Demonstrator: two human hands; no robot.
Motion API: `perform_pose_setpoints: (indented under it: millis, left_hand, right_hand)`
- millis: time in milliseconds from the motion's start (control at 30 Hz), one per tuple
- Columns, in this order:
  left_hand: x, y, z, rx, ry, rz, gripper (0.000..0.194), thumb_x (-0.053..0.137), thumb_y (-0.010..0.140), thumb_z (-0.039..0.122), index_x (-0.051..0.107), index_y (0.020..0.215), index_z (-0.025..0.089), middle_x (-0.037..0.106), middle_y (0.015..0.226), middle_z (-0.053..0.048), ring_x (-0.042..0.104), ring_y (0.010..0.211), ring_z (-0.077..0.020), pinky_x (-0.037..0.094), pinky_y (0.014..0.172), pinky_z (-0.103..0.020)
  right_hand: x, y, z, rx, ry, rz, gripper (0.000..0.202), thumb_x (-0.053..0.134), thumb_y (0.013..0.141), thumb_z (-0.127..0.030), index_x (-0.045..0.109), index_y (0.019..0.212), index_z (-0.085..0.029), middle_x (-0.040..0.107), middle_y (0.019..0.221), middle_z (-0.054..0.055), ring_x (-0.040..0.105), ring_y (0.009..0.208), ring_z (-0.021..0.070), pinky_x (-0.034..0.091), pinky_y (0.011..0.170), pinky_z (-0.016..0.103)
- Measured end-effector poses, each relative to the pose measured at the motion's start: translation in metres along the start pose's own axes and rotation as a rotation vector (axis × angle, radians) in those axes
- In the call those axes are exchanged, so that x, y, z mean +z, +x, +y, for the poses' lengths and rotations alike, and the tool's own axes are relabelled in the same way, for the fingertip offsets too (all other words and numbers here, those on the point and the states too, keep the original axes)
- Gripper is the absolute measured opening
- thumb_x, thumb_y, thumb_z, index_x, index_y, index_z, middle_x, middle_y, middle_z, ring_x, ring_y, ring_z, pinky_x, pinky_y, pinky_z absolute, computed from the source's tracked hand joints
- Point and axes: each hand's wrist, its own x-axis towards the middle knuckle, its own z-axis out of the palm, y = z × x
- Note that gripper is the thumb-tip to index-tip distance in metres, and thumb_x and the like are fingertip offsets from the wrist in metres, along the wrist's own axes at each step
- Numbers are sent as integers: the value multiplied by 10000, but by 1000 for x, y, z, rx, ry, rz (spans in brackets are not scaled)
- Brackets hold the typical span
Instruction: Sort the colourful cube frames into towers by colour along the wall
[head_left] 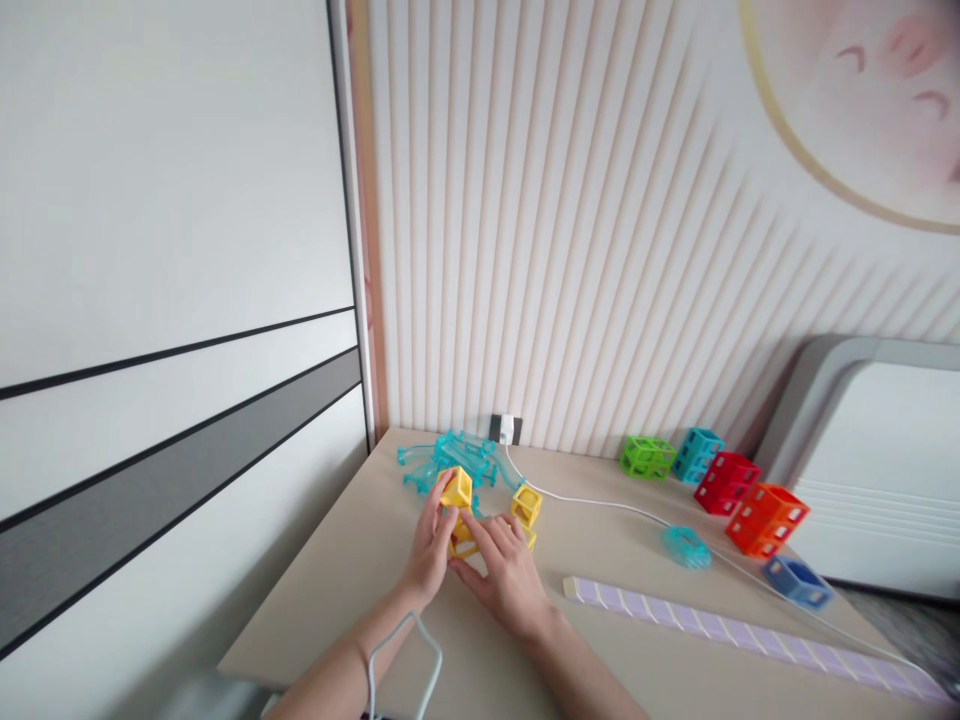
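Right hand point(506, 565): fingers at the lower yellow frame point(463, 545) (whether gripping, cannot be determined). Left hand point(431, 550): closed on the upper yellow cube point(456, 488), directly above that frame, over the beige table point(330, 590). Beyond: another yellow cube point(526, 505), tangled teal pieces point(457, 455), then a white plug point(507, 428) at the ribbed wall point(525, 220).

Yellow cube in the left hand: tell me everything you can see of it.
The yellow cube is bright, boxy and plastic-looking, with a framed window in its visible side. It's tilted, gripped by the fingers of the left hand, which hide part of it. It sits just above another yellow piece by the right hand's fingertips; I can't tell whether the two are joined. Turquoise pieces lie behind it on the table.
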Motion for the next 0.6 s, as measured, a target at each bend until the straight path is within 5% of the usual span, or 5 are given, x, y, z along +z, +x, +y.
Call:
perform_pose_setpoints:
  millis: [200, 400, 600]
  left_hand:
    - [-20, 12, -1, 66, 170, 113, 609, 511, 975, 585, 500, 1468, 228, 515, 1553, -136, 494, 1434, -287, 454, 1143, -415]
    - [-68, 41, -15, 82, 365, 208, 534, 464, 960, 606, 658, 1241, 196, 701, 1313, -152, 651, 1247, -292, 508, 1062, -437]
    - [-107, 57, -30, 55, 569, 263, 384, 466, 899, 514, 682, 1025, 223, 773, 1094, -122, 715, 1058, -302, 534, 985, -477]
  right_hand:
    - [6, 1, 5, 31, -35, -24, 467, 656, 980, -325, 543, 1412, -192, 712, 1052, 107, 657, 961, 261, 517, 867, 411]
    - [-7, 24, 26, 266, -186, -321, 472, 644, 977, -238, 547, 1439, -230, 711, 1171, 113, 657, 1081, 285, 494, 958, 424]
    - [-5, 53, 55, 281, -218, -477, 460, 675, 922, -159, 617, 1370, -244, 732, 1212, 100, 680, 1112, 296, 487, 955, 409]
